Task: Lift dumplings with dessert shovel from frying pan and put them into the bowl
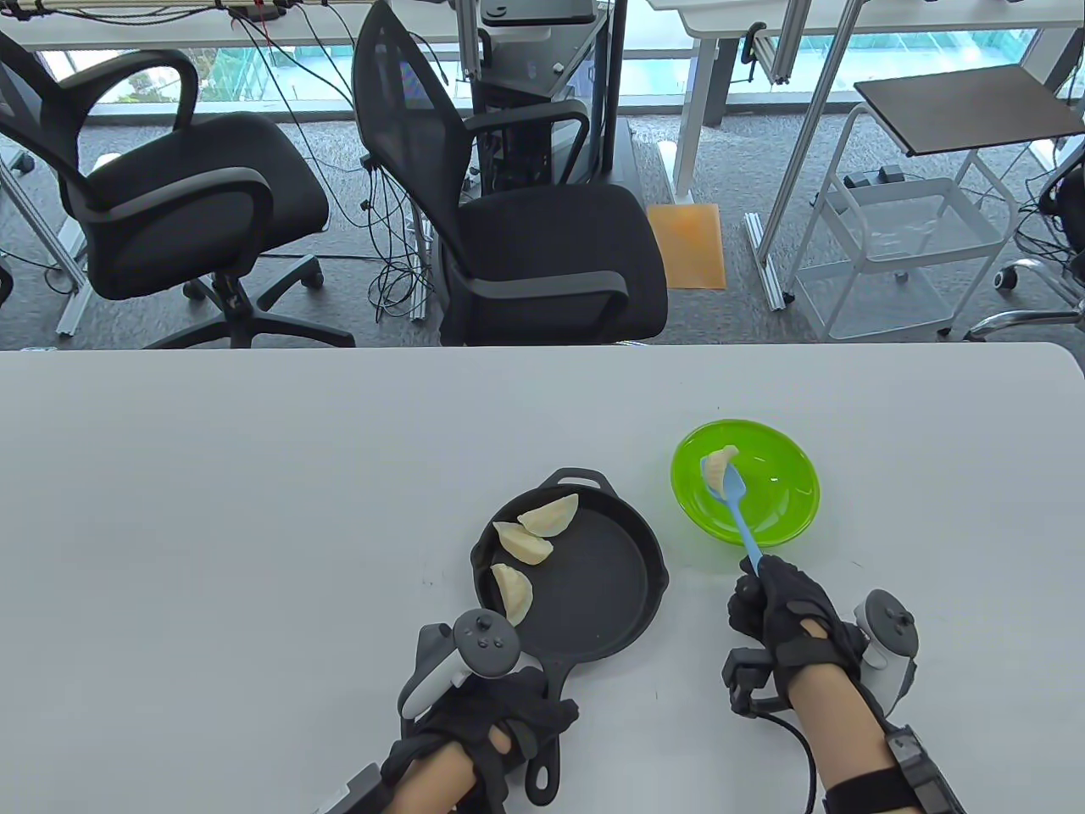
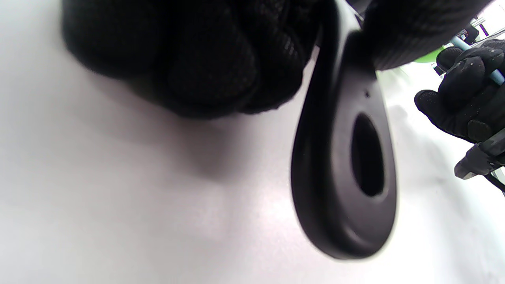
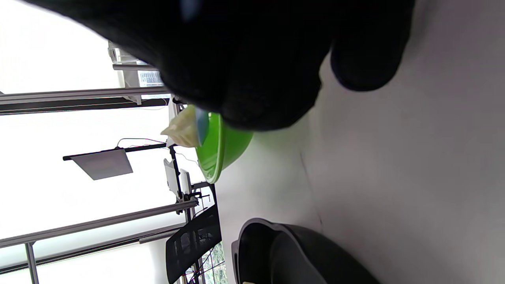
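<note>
The right hand (image 1: pixel 776 606) grips the dessert shovel (image 1: pixel 736 507), its dumpling (image 1: pixel 720 467) perched ahead over the bowl (image 1: pixel 784 517); a careless tilt could drop it outside. The left hand (image 1: pixel 483 729) clasps the frying pan (image 1: pixel 606 585) handle.

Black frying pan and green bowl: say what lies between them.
Only bare white table lies between the black frying pan and green bowl, seen in table view.

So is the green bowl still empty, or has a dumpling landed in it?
Empty: the bowl holds nothing; one dumpling sits on the blue shovel above it.
</note>
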Demonstrator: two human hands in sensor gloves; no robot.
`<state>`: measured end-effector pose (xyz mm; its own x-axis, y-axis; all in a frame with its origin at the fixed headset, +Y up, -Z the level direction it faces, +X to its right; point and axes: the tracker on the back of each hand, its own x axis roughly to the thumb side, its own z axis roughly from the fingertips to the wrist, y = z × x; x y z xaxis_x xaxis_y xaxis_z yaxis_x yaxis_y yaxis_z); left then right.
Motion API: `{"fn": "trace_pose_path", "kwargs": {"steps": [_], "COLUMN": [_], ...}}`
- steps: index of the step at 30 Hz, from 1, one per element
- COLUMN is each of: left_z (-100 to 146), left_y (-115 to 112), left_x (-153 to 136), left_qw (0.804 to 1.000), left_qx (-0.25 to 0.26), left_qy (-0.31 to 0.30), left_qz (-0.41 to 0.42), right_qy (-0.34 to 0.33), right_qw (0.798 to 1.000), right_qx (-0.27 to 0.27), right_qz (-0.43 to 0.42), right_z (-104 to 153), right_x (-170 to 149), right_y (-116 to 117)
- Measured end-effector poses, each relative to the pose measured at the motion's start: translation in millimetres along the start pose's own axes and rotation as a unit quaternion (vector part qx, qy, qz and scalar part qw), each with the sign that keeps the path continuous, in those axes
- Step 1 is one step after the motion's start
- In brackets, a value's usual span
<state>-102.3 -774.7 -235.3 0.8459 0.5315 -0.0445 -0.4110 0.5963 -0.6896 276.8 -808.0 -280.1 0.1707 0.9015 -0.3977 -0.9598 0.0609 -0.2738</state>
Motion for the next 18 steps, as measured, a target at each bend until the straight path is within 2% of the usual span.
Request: {"fn": "trace_pose_path", "kwargs": {"steps": [18], "left_z": [0.0], "left_y": [0.0], "left_x": [0.0], "left_qw": [1.0], "left_qx": [0.0], "left_qy": [0.0], "left_qz": [0.0], "right_qy": [0.0], "right_qw": [1.0], "right_qx": [0.007], "right_qz": [0.009], "right_z": [-0.2], "right_x": [2.9], "right_y": [2.2]}}
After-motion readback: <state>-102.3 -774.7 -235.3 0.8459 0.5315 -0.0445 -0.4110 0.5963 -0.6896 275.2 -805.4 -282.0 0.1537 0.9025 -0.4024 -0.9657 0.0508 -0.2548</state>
